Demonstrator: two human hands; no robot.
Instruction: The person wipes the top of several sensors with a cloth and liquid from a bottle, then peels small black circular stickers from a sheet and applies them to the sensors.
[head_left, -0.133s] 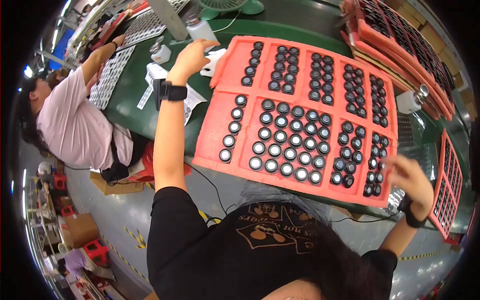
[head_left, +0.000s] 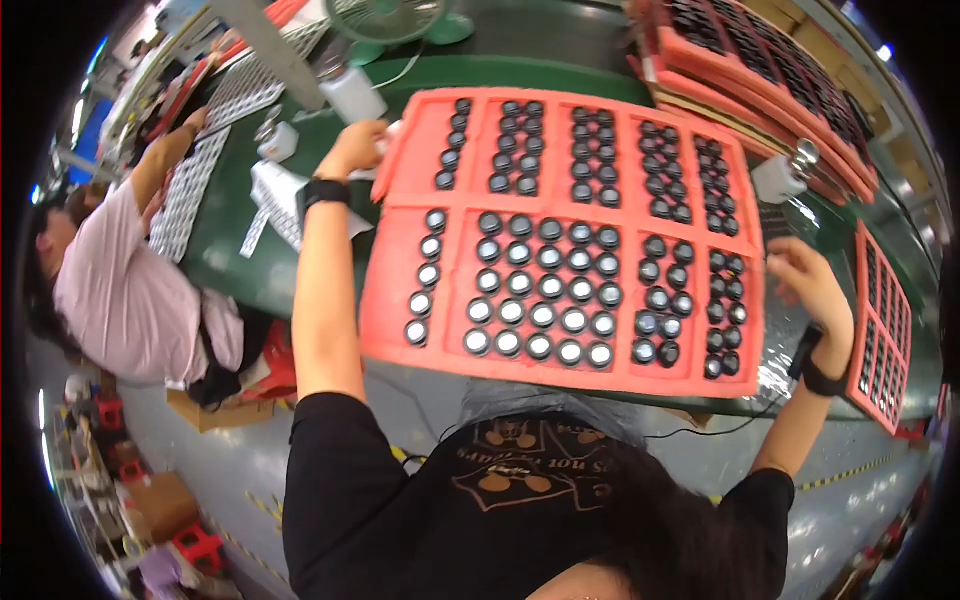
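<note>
A red foam tray (head_left: 575, 210) lies before me, its compartments holding rows of small round black parts (head_left: 508, 343) with shiny, lens-like tops. At its far left edge, my left hand (head_left: 352, 150) is closed, fingers curled on a crumpled white cloth (head_left: 394, 134) that is mostly hidden. My right hand (head_left: 812, 285) is beside the tray's right edge with fingers apart and bent, holding nothing visible. I cannot tell whether its fingertips touch the foam. White printed sheets (head_left: 280, 200) lie left of my left wrist.
White pump bottles (head_left: 352, 95) stand beyond my left hand, and another bottle (head_left: 778, 182) is at the right. Stacked filled trays (head_left: 770, 75) are at the back right; one more tray (head_left: 882, 330) lies far right. A green fan (head_left: 390, 20) is behind. A co-worker (head_left: 140, 290) works at left.
My left hand has come down toward me and closed on the cloth. My right hand has moved away from the tray's right-hand rows to beside its edge. The whole view has shifted.
</note>
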